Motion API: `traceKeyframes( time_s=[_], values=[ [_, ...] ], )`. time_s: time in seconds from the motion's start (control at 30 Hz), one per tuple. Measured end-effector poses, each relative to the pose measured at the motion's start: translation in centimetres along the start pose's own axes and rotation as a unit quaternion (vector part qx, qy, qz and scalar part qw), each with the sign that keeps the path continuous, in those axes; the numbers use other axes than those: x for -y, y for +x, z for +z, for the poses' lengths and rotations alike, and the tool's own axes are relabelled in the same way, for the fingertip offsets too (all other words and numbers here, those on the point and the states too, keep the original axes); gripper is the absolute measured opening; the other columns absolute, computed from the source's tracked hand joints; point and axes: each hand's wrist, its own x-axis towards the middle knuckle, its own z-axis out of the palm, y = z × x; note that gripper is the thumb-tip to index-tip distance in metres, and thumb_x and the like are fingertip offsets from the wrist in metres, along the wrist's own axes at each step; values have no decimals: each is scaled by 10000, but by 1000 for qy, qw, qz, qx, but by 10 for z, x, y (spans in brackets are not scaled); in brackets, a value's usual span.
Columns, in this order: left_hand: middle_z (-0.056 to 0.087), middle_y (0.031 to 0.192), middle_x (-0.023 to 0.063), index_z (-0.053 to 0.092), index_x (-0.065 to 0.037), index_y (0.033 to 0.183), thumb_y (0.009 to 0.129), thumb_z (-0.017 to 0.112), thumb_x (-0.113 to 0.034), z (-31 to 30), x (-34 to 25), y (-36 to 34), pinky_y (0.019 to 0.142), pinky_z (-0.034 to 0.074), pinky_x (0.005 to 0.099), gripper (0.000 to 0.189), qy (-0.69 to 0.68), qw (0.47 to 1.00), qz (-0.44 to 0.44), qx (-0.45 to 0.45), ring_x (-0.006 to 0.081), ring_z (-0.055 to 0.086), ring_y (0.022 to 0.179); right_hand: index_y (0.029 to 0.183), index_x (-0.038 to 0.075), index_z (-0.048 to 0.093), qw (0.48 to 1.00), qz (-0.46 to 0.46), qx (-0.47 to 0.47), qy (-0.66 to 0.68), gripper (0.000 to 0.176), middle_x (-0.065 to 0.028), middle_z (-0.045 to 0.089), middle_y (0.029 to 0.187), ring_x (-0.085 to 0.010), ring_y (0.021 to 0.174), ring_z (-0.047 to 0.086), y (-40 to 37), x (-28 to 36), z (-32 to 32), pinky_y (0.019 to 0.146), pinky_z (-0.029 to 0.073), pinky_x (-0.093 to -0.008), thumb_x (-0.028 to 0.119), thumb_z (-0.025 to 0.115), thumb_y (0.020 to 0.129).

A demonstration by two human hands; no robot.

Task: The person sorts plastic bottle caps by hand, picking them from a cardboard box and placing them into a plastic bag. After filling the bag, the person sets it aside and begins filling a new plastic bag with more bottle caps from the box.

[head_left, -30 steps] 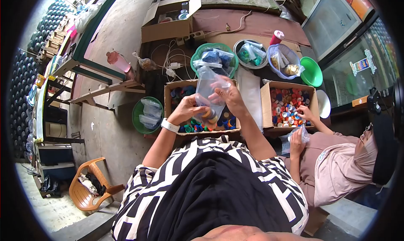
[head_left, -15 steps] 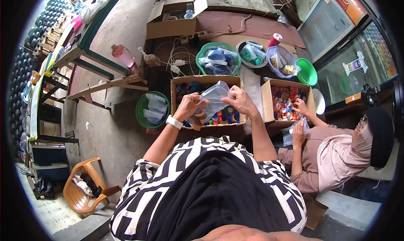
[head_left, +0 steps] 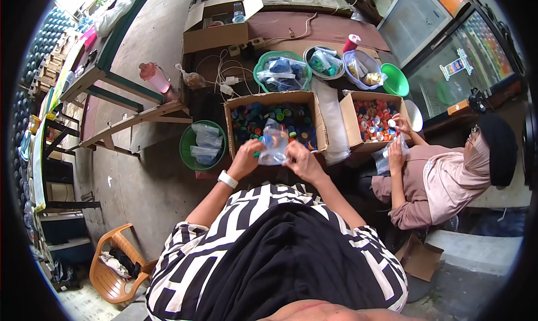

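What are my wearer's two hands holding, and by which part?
A clear plastic bag, held at its left side by the left hand and its right by the right hand.

Caps [head_left: 251, 118] in carton [head_left: 320, 119], basin [head_left: 258, 75] behind, basket [head_left: 186, 148] left, second carton [head_left: 368, 148] right, bag [head_left: 274, 153] between left hand [head_left: 245, 159] and right hand [head_left: 304, 161]

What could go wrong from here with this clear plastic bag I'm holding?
The clear plastic bag, held between your bare left hand and bare right hand near the front edge of the wide brown cardboard box, might slip and spill anything inside. The smaller brown cardboard box of mostly red and white plastic caps stands close, so stray pieces could mix.
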Motion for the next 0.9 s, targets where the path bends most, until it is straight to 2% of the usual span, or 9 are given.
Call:
traceKeyframes(
  time_s=[0.13,0.33,0.4,0.47,0.6,0.67,0.77,0.8,0.9],
  values=[
    [651,919,96,672,-28,852,667,657,63,16,14,-60,800,511,379,207,-45,994,-17,100,299,628,908,820,26,512,996,46,56,-50,265,-124,541,880,-322,883,569,-46,12,26,778,469,-421,87,744,709],
    [662,957,93,688,-48,982,710,667,21,18,19,-84,797,515,367,281,-51,995,5,88,284,636,923,818,13,510,997,50,-11,-58,256,-131,543,799,-327,814,573,-69,21,55,721,471,-404,103,736,736],
    [650,933,101,672,-49,979,810,687,-123,15,16,-84,784,504,386,184,-23,997,15,76,297,622,898,834,15,502,991,118,-67,-8,273,-134,555,795,-347,790,581,-70,21,63,691,471,-418,120,738,746],
    [634,817,141,684,-32,935,876,642,-208,16,11,-80,699,471,404,191,-38,995,-69,69,311,614,798,868,19,487,986,150,-69,8,286,-138,575,774,-355,740,595,-73,18,71,658,470,-422,143,728,780],
    [637,784,148,672,-14,891,938,561,-263,23,16,-78,673,470,384,277,-89,989,-107,56,310,619,765,964,30,450,964,232,-116,60,307,-124,591,750,-276,695,622,-71,9,79,646,481,-374,166,698,844],
    [641,771,151,666,-8,887,960,531,-274,22,18,-74,670,473,378,308,-110,983,-131,61,307,625,744,1040,34,439,951,213,-182,128,334,-94,584,763,-221,697,613,-67,-3,91,651,481,-365,176,686,866],
    [655,723,154,636,26,891,999,471,-304,37,31,-72,635,487,347,385,-233,961,-145,-19,264,653,668,1117,33,425,956,178,-193,131,342,-91,600,800,-180,721,611,-53,-2,94,655,481,-336,171,652,901],
    [655,723,154,636,26,891,999,471,-304,37,33,-70,635,487,347,385,-234,961,-145,-20,264,653,668,1132,33,421,958,152,-199,140,340,-99,607,802,-177,727,614,-51,-1,95,657,482,-327,166,641,910],
    [646,690,152,629,28,877,1000,468,-298,30,29,-62,611,490,355,384,-194,963,-185,-24,271,663,656,1142,26,410,952,189,-198,136,315,-101,618,778,-166,698,624,-51,-11,103,672,488,-305,156,607,933]
  ],
)
